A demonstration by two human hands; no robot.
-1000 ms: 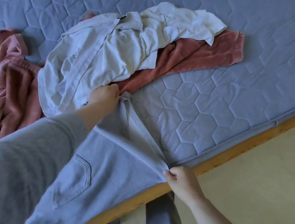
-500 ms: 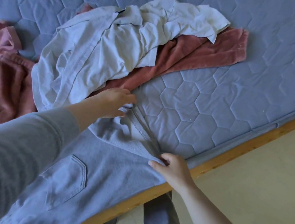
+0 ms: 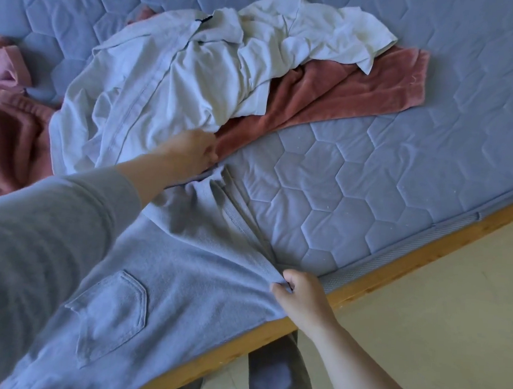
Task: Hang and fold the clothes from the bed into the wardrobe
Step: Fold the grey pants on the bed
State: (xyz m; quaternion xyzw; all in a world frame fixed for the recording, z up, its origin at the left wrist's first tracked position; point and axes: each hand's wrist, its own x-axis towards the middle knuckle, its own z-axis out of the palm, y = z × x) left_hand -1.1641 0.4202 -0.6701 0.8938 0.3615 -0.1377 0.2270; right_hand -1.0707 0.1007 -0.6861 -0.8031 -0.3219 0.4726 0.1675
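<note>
The right hand (image 3: 301, 294) is pinching the near corner of the trousers' (image 3: 188, 268) waistband, just inside the bed's (image 3: 357, 184) wooden edge. The left hand (image 3: 191, 152) is clenching the far corner, fingers curled into the cloth. Between the two grips the band is lying creased, and the trousers are spreading leftward on the bed, pocket up. Just beyond the left grip, a white shirt (image 3: 171, 95) is lying over a red cloth (image 3: 334, 90).

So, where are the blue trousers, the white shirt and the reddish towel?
blue trousers (image 3: 200, 266), head view, on the seat above the pocket.
white shirt (image 3: 178, 74), head view, on its crumpled middle.
reddish towel (image 3: 365, 83), head view, on its flat right end.
</note>
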